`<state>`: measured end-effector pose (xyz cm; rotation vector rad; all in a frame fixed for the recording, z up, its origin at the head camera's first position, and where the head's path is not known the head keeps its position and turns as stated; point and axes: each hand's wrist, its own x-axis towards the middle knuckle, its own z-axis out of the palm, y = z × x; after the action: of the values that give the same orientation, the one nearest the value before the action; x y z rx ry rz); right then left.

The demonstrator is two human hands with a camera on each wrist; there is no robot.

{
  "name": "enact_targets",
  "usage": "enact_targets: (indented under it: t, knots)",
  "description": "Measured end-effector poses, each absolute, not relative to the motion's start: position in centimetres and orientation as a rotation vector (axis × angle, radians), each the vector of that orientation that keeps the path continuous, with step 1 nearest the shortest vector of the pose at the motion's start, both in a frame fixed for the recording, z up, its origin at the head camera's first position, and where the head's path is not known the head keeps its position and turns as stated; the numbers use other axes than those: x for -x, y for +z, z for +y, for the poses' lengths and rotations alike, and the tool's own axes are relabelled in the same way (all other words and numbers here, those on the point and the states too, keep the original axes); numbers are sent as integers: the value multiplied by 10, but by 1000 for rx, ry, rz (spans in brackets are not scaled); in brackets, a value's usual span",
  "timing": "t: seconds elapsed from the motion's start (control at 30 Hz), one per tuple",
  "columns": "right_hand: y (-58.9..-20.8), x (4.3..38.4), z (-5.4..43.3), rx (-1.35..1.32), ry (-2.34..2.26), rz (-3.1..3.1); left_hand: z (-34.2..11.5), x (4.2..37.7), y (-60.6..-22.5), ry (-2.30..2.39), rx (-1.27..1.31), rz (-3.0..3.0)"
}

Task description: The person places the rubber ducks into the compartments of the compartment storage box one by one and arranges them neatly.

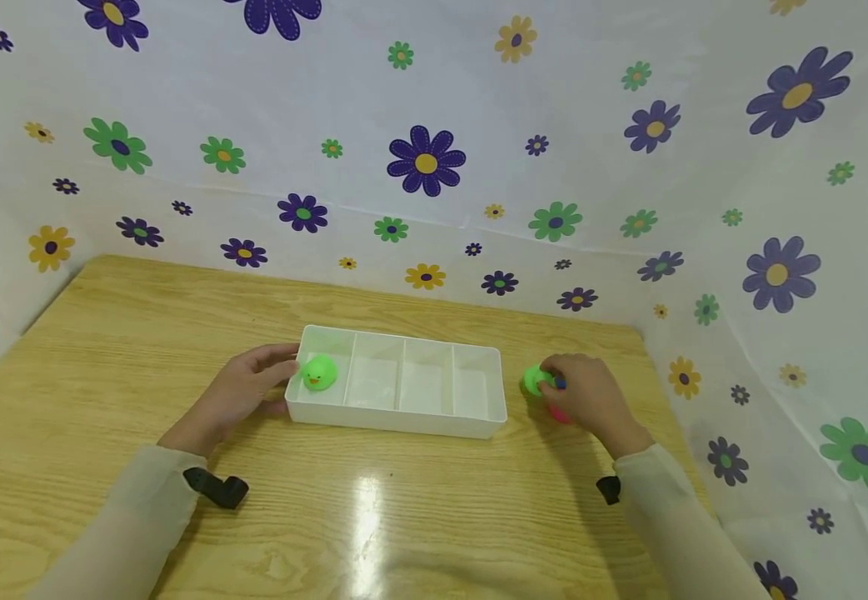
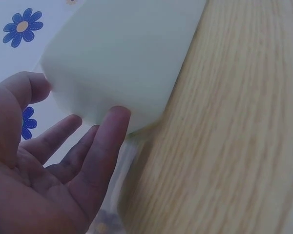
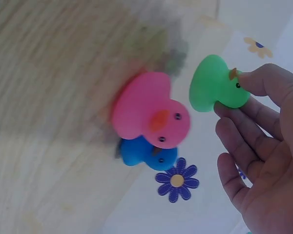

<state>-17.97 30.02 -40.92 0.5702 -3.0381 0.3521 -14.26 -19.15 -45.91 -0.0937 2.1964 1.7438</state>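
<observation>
My right hand [image 1: 587, 396] pinches a green rubber duck [image 3: 210, 83] by its head, between thumb and fingers. Just beyond those fingers, a pink rubber duck [image 3: 149, 114] and a blue rubber duck [image 3: 146, 153] stand close together on the table; in the head view the hand covers most of both. A white tray [image 1: 396, 419] with a row of compartments lies to the left. Its leftmost compartment contains another green duck [image 1: 320, 372]. With fingers spread, my left hand [image 1: 246, 387] touches the tray's left end, fingertips against the end wall.
The wooden table [image 1: 276, 517] reaches back to a white flowered cloth [image 1: 359, 108], which also hangs along the left and right sides. The tray's other compartments show bare white floors. Each wrist wears a dark strap device [image 1: 217, 489].
</observation>
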Motion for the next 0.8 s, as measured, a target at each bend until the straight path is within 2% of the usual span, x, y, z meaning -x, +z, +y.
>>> enact_targets:
  t: [0.27, 0.8]
  knots:
    - [-397, 179, 289, -604, 468, -2903, -191, 144, -461, 1742, 97, 2197]
    - [-373, 168, 232, -652, 510, -2833, -189, 143, -458, 1784, 77, 2152]
